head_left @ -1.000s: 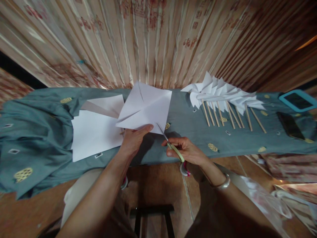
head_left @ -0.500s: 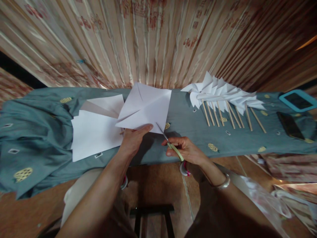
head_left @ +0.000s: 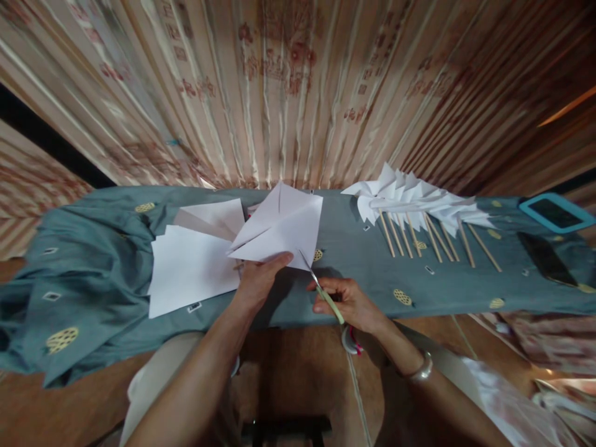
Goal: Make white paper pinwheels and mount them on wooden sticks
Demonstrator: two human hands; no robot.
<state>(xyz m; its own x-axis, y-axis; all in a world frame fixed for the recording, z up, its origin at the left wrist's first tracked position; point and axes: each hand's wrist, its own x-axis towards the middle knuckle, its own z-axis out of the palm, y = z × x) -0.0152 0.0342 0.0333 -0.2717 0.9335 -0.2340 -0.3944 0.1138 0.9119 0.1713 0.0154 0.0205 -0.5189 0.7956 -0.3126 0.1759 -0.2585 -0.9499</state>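
- A bracelet (head_left: pixel 423 367) circles your right wrist, nearer you than the counter's front edge.
- Your right hand (head_left: pixel 347 304) is closed around the green-handled scissors (head_left: pixel 329 303), by the front edge of the counter (head_left: pixel 447 295), which is draped in grey-green cloth.
- Your left hand (head_left: pixel 261 279) grips the white sheet (head_left: pixel 288 226) at its near edge, thumb on top; you cannot tell how its other fingers lie underneath.
- That sheet, creased and slit, is tilted above the counter's middle, with the scissor blades at its near right corner.
- Left of your left hand, a paper stack (head_left: pixel 190 270) lies toward the counter's left end.
- A dark phone (head_left: pixel 547 257) rests near the right end.
- Farther back, paper pinwheels (head_left: pixel 423 202) overlap along the back edge, their sticks (head_left: pixel 484 247) pointing toward you.
- A blue-framed tablet (head_left: pixel 556 212) sits at the back right corner.
- Behind the back edge hangs a patterned curtain (head_left: pixel 288 112).
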